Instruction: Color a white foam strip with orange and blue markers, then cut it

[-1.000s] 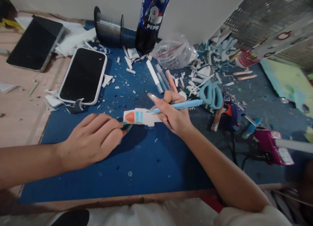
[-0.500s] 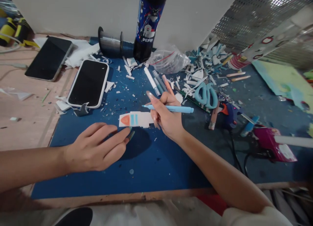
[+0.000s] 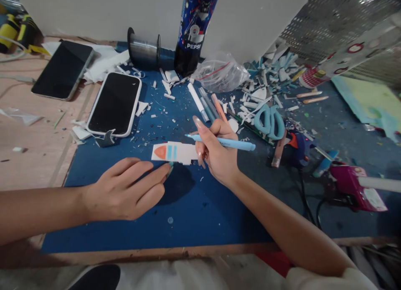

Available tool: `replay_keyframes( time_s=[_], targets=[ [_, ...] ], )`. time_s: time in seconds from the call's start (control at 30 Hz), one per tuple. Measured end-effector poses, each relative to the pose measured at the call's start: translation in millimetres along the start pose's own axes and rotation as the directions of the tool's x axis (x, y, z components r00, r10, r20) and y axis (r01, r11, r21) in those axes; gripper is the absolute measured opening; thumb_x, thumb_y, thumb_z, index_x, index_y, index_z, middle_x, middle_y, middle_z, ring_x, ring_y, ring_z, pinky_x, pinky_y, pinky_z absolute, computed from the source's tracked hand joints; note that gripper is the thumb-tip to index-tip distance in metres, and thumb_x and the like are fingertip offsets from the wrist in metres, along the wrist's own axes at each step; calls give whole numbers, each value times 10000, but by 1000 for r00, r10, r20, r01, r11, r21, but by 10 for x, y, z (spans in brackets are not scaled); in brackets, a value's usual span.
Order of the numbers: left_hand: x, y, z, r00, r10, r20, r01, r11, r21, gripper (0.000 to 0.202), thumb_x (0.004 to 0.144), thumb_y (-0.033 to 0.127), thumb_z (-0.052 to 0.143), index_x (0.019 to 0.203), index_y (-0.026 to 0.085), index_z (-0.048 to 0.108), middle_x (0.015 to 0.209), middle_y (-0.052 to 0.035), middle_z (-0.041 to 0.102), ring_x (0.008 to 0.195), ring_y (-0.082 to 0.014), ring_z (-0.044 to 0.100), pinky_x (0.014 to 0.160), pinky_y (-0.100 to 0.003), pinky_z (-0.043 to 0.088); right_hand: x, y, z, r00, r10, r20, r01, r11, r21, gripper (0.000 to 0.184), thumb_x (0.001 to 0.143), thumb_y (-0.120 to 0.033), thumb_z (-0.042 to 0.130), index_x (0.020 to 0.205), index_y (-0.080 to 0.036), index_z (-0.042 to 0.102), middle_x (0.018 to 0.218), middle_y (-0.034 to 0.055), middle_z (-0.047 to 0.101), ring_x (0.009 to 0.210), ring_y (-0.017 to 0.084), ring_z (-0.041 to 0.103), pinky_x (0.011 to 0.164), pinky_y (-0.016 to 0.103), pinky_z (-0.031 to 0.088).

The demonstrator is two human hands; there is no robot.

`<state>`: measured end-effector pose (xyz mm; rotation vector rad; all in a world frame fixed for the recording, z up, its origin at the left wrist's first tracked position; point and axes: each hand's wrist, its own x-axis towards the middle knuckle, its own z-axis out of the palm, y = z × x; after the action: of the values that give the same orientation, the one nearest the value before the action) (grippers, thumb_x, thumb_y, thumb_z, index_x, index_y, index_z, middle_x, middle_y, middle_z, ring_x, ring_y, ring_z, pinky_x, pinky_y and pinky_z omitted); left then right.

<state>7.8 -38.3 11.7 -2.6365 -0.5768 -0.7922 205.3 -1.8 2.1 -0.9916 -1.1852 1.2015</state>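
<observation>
I could slip through along the blue worktop (image 3: pixel 138 235), on the near side of the left hand (image 3: pixel 127 192) and right hand (image 3: pixel 217 152). Ahead, the white-barrelled marker (image 3: pixel 196 98) and Pepsi bottle (image 3: pixel 192 39) block me; leftward, the white-cased smartphone (image 3: pixel 114 104); rightward, light-blue scissors (image 3: pixel 271 134) and the magenta glue gun (image 3: pixel 351 187).

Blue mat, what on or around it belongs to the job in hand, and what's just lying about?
Likely part of the job:
blue pen, held in the right hand
white cutout, by the left hand
orange pen, as the cutout bears an orange patch

Probably just lying about:
black phone
white-rimmed phone
Pepsi bottle
spool
plastic bag
</observation>
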Motion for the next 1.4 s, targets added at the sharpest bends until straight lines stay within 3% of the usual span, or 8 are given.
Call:
replay_keyframes(
  time_s=[0.23, 0.37, 0.47, 0.6, 0.73, 1.0, 1.2, 1.4],
  targets=[
    [31, 1, -15, 1000, 2, -11, -2, 1000, 24, 161, 710, 170, 699, 624, 180, 564, 822, 31, 704, 622, -124, 582, 544, -276, 441, -9, -21, -72, 995, -99, -5, 97, 980, -175, 405, 802, -288, 598, 518, -206, 320, 384, -86, 414, 317, 60, 475, 347, 225, 427],
    [1, -5, -9, 1000, 2, 6, -2, 1000, 18, 155, 719, 200, 690, 634, 185, 561, 856, 29, 705, 643, -134, 585, 559, -285, 441, -1, -38, -129, 991, -114, 66, 126, 964, -234, 368, 805, -257, 592, 513, -202, 376, 393, -73, 435, 342, 72, 508, 361, 227, 451],
    [-20, -6, 2, 1000, 0, 7, 0, 1000, 5, 154, 713, 202, 694, 640, 177, 560, 872, 15, 703, 654, -143, 582, 572, -294, 440, 4, -33, -140, 988, -72, 135, 99, 973, -207, 328, 808, -248, 585, 540, -199, 403, 405, -72, 463, 319, 69, 489, 328, 216, 426],
    [-24, -6, 10, 1000, -5, 29, 5, 1000, -7, 139, 719, 205, 687, 655, 171, 568, 891, 0, 698, 666, -150, 575, 588, -302, 439, -5, -5, -124, 980, -55, 191, 93, 976, -196, 381, 796, -208, 595, 521, -197, 332, 391, -87, 399, 319, 71, 491, 353, 214, 422],
    [-20, -9, 6, 999, -6, 39, 6, 1000, -3, 131, 728, 197, 674, 651, 176, 570, 884, 5, 695, 663, -146, 573, 587, -297, 434, -27, -2, -94, 973, -59, 223, 121, 955, -271, 431, 805, -200, 575, 492, -196, 279, 386, -86, 346, 308, 59, 455, 352, 211, 386],
    [-41, -17, 13, 999, 2, 54, -1, 1000, -12, 135, 724, 210, 677, 667, 161, 564, 897, -6, 694, 657, -155, 574, 585, -306, 431, -24, -30, -71, 927, -30, 374, 210, 866, -453, 385, 793, -159, 539, 467, -179, 336, 417, -60, 375, 393, 44, 366, 406, 200, 312],
    [-42, -14, 2, 1000, -3, 13, 3, 1000, -4, 167, 705, 212, 696, 657, 156, 546, 877, -16, 699, 656, -161, 575, 578, -305, 430, -21, -33, -43, 921, -20, 389, 220, 851, -476, 397, 794, -165, 536, 483, -183, 288, 435, -66, 315, 414, 44, 334, 422, 197, 277],
    [-60, -10, 3, 999, -19, 40, 19, 1000, 11, 146, 739, 214, 665, 666, 161, 551, 887, -1, 694, 668, -160, 577, 588, -304, 432, -17, -32, -37, 914, -18, 406, 235, 839, -491, 405, 800, -186, 537, 496, -183, 270, 449, -65, 290, 424, 46, 327, 431, 205, 252]
  ],
)
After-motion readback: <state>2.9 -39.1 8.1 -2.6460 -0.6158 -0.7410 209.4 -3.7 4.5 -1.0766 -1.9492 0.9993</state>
